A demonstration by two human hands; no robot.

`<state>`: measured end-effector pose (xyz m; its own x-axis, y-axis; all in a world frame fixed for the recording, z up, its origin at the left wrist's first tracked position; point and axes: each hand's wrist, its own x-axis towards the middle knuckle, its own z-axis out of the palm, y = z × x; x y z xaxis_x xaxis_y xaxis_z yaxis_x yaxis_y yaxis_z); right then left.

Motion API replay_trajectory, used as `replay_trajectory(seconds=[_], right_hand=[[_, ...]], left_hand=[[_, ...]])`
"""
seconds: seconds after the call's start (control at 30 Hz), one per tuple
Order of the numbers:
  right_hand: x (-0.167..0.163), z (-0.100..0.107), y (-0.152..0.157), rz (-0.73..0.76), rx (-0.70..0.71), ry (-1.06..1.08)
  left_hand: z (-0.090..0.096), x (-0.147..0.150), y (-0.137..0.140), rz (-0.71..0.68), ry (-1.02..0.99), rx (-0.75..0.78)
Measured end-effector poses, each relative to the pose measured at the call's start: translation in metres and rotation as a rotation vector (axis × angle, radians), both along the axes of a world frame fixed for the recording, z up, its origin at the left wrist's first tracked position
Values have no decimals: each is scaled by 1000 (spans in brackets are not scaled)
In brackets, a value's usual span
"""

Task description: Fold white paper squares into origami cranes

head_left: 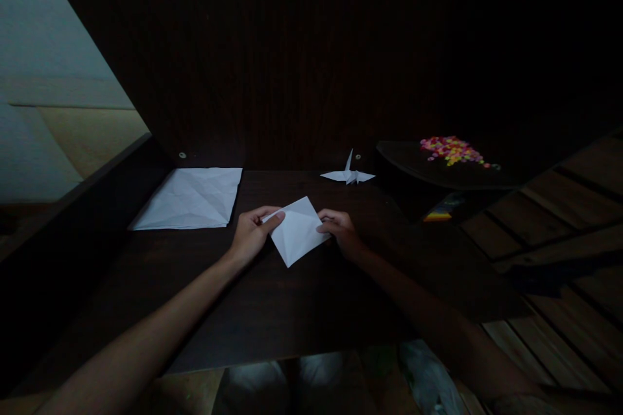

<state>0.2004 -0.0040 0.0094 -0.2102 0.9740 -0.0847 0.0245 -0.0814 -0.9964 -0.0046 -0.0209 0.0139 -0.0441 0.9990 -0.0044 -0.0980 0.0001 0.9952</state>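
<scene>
Between my two hands is a white folded paper square (298,233), turned like a diamond with one corner toward me and crease lines on its face. My left hand (253,230) pinches its left corner, thumb on top and fingers beneath. At the opposite corner my right hand (341,230) grips it the same way, its fingers partly hidden under the paper. Beyond my right hand, near the back panel, stands a white origami crane (348,175) with a pointed neck and spread wings. To the left of my left hand lie several creased white paper sheets (195,198) in a stack.
A dark curved shelf (399,154) at the right bears a heap of small colourful pieces (452,150). Under it is an object with a rainbow-coloured edge (437,216). A dark back panel (292,65) rises behind the dark wooden desk (233,324). Slatted wood (559,227) lies at the right.
</scene>
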Motion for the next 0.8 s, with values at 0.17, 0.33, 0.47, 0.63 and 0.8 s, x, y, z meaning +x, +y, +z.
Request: replay_trajectory(seconds=[0.17,0.33,0.47,0.63,0.8], right_hand=[[-4,2,-1,-47,72,-60],[-4,-2,1,-65,101,-8],[-4,-3,2,-66,87,53],[-4,-2,2,-61,60,118],[-5,-1,1,-42,-13,232]], left_hand=[[-1,-2,5,47,-35,3],[0,-3,6,53,-122,-43],[-1,-3,5,-12,-148,-68],[-2,-2,4,-37,-157,-69],[-2,-1,3,-60,-181,-80]])
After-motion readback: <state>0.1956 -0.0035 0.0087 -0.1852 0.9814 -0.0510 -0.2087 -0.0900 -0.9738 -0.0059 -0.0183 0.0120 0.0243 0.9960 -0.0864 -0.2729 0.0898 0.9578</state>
